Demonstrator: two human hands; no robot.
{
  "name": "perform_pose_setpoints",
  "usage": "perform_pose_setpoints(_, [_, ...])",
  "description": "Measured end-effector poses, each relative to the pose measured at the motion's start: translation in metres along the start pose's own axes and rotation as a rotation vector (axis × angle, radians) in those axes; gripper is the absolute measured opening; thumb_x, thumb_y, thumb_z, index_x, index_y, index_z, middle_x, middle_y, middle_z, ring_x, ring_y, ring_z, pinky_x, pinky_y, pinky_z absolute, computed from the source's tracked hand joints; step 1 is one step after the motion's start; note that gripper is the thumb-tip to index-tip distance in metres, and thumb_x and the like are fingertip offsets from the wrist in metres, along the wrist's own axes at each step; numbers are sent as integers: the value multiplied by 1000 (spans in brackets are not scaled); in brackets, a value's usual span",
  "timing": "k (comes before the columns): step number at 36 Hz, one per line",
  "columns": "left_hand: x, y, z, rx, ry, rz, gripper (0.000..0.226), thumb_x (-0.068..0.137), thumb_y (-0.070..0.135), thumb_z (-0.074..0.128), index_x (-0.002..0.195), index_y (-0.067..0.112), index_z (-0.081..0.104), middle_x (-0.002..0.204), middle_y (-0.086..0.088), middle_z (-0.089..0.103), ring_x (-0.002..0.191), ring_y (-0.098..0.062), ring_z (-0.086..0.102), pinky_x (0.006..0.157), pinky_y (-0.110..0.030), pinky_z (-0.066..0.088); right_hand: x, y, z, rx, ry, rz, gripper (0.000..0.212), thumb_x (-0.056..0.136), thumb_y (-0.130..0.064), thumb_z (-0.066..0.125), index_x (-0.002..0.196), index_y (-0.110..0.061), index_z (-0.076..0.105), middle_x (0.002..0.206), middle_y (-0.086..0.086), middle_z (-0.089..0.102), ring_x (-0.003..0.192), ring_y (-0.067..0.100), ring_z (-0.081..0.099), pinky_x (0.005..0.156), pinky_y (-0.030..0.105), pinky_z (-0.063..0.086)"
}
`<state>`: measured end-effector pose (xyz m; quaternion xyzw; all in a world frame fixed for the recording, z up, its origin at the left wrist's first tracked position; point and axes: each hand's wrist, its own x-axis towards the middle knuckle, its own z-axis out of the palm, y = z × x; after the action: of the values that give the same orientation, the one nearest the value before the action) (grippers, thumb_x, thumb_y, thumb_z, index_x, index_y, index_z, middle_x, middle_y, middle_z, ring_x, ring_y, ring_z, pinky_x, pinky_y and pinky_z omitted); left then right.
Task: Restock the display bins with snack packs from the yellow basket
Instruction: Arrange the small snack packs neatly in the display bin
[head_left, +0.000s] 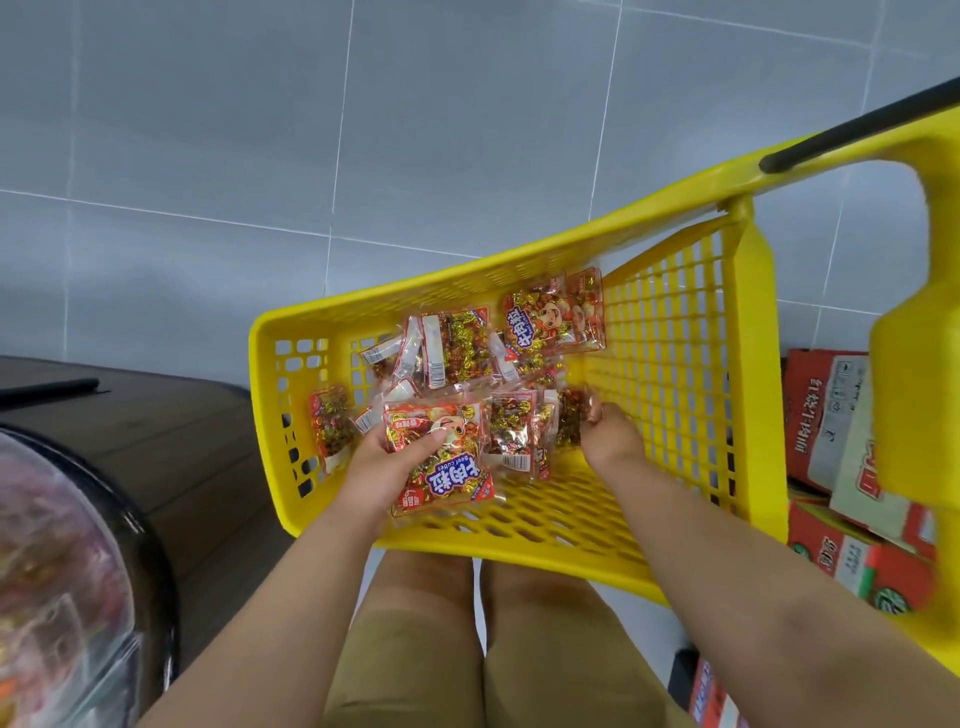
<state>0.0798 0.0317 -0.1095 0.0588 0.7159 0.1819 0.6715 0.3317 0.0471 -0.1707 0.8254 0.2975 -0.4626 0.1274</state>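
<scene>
Two hands work inside yellow basket (675, 364). Left hand (387, 470) grasps front pack (452, 467), thumb across printed face. Right hand (610, 436) pinches top edge of upright pack (571, 423); hold looks slight. Packs are flat pouches of glossy red-and-clear film, lumpy with foil-wrapped cubes. Risk: slick film may slip from pinch and topple neighbouring packs. Loose packs (457, 348) lie at far side. Basket is rigid plastic lattice with black handle (857, 130). Rounded clear display bin (62, 545) sits near left.

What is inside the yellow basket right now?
Red snack packs lie piled on the mesh floor of the yellow basket. The left hand grips one pack; the right hand pinches another pack. Whatever lies beneath the pile is covered.
</scene>
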Motion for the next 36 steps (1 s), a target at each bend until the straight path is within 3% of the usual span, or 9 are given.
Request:
perform_pose_setpoints(6, [-11, 6, -4, -8, 9, 27, 40, 72, 25, 83, 107, 27, 64, 95, -4, 76, 82, -25, 74, 65, -37, 60, -19, -8, -14, 98, 89, -89, 26, 94, -10, 45, 119, -5, 53, 113, 19, 63, 100, 35, 59, 70, 27, 36])
perform_pose_setpoints(11, [-32, 19, -10, -108, 33, 68, 40, 71, 27, 83, 105, 30, 63, 94, -3, 76, 81, -23, 74, 64, -37, 59, -61, -19, -45, 354, 69, -307, 12, 96, -11, 44, 97, -18, 53, 80, 3, 56, 73, 21, 52, 54, 23, 38])
perform_pose_setpoints(18, [-82, 40, -31, -147, 46, 206, 38, 72, 20, 83, 103, 30, 65, 99, -4, 75, 87, -25, 73, 75, -42, 59, -119, -59, -83, 982, -363, -217, 11, 91, -15, 50, 99, -17, 56, 85, 8, 71, 74, 23, 69, 64, 34, 53])
perform_pose_setpoints(20, [-102, 45, -42, -158, 67, 232, 49, 69, 24, 86, 112, 27, 64, 103, -6, 74, 92, -28, 72, 82, -47, 58, -138, -76, -89, 996, -485, -212, 45, 84, -31, 64, 125, -17, 51, 107, 9, 69, 96, 29, 68, 70, 50, 56])
perform_pose_setpoints(23, [-135, 50, -60, -206, 87, 277, 64, 55, 32, 93, 112, 21, 65, 104, -10, 74, 93, -32, 71, 86, -49, 56, -174, -103, -94, 813, -525, -295, 117, 34, -52, 92, 134, -21, 40, 138, 8, 50, 130, 33, 43, 97, 67, 37])
perform_pose_setpoints(25, [-156, 50, -72, -242, 98, 304, 71, 44, 38, 95, 106, 21, 67, 99, -10, 75, 89, -30, 73, 78, -43, 58, -194, -121, -90, 761, -594, -379, 107, 29, -48, 93, 120, -16, 45, 134, 12, 52, 126, 32, 47, 94, 57, 46])
perform_pose_setpoints(30, [-199, 43, -111, -451, 185, 388, 64, 50, 31, 87, 109, 17, 65, 96, -12, 75, 84, -30, 73, 67, -41, 60, -261, -168, -61, 850, -714, -415, 36, 86, -37, 63, 116, -17, 58, 97, 8, 73, 86, 22, 71, 62, 38, 59])
perform_pose_setpoints(34, [-227, 26, -152, -623, 268, 413, 44, 67, 21, 81, 106, 16, 63, 86, -9, 76, 72, -26, 74, 53, -34, 57, -314, -190, -22, 910, -796, -434, 32, 93, -26, 57, 120, -8, 59, 101, 11, 72, 91, 24, 70, 90, 46, 51])
perform_pose_setpoints(36, [-238, 14, -175, -682, 300, 423, 35, 75, 18, 79, 105, 18, 62, 85, -8, 76, 70, -24, 74, 50, -32, 56, -339, -198, 1, 952, -829, -461, 31, 92, -14, 57, 122, -6, 55, 99, 11, 71, 83, 23, 70, 84, 46, 51])
